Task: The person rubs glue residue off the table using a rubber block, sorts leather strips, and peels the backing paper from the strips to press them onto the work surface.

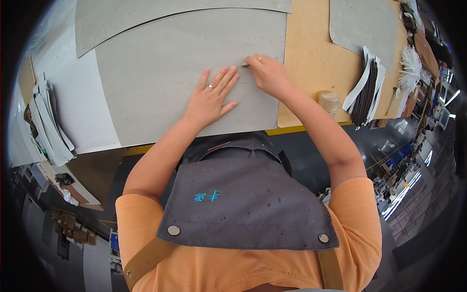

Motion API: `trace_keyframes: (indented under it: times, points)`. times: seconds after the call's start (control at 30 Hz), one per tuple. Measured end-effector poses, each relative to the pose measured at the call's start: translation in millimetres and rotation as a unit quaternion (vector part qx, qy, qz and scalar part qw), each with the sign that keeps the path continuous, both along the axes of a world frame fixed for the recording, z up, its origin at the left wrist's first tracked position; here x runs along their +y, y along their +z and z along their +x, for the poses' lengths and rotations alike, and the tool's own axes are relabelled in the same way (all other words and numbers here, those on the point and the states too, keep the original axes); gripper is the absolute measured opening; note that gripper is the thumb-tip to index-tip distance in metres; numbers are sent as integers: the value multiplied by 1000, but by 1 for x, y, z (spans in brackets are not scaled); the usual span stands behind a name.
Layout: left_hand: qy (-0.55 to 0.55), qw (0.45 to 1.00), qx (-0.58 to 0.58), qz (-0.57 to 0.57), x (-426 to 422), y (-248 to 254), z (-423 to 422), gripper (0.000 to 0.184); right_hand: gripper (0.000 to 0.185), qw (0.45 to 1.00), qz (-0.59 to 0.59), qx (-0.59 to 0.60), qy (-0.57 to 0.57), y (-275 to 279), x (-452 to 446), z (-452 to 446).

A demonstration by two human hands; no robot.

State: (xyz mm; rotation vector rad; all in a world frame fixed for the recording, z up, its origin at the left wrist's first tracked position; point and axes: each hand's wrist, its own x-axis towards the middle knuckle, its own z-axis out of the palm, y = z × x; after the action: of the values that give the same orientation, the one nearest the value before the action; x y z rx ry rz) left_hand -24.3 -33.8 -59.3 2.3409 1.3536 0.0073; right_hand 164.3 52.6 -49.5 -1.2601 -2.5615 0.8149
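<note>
My left hand (210, 97) lies flat on a large grey sheet (155, 73), its fingers spread and a ring on one of them. To its right, my right hand (266, 73) is closed in a pinch over the same sheet. A small, thin piece (244, 64) shows at its fingertips, too small to identify. Above both hands, a second grey sheet (116, 22) with a curved lower edge lies along the far side of the first.
Tan board (309, 63) lies to the right, with a roll of tape (329, 101), a bundle of dark and white strips (366, 90) and another grey sheet (362, 24). More strips (51, 121) hang at the left edge. White fibres (411, 68) are at the far right.
</note>
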Motion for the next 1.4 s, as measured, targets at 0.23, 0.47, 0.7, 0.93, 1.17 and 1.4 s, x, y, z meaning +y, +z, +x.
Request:
trace_keyframes:
  times: [0.23,0.47,0.7,0.93,1.17,1.4]
  points:
    - [13,1000,3,-8,4,-1,-1,66,16,999,-11,11,41,-1,6,-8]
    - [11,999,7,-41,2,0,2,65,20,998,11,37,42,5,-6,-19]
    - [19,999,8,-24,0,0,1,63,19,1000,10,18,23,5,-2,-6]
    - [9,1000,23,-17,1,3,2,65,13,994,-69,23,-78,11,-6,-5]
    - [4,999,48,-14,0,-1,3,70,13,993,-92,16,-77,3,-10,-12]
    - [11,999,41,-11,-4,2,4,70,9,977,-138,52,-154,14,-7,-21]
